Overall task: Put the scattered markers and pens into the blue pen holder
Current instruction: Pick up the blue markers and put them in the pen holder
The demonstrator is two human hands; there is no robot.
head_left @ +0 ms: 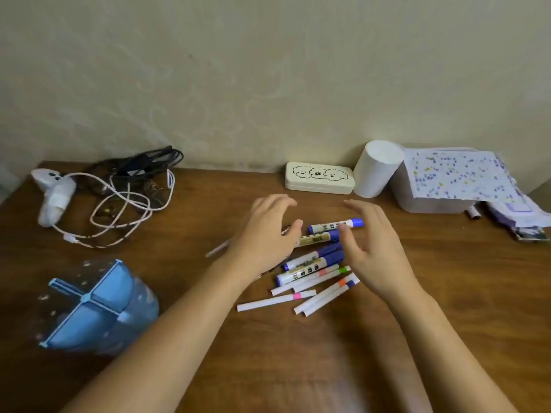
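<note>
Several markers and pens lie in a loose heap in the middle of the wooden table (447, 278): thick white markers with blue caps (335, 226), and thin white pens with coloured bands (275, 301). One thin pen (217, 250) lies apart to the left. The blue pen holder (92, 305), split into compartments, stands at the near left. My left hand (268, 234) hovers open over the heap's left side. On the right side, my right hand (372, 245) is open too, fingers spread. Neither hand holds anything.
Tangled black and white cables (131, 189) and a white charger (55, 195) lie at the back left. Along the wall stand a cream case with cartoon faces (319, 177), a white cup (377, 168) and a box under speckled paper (447, 180).
</note>
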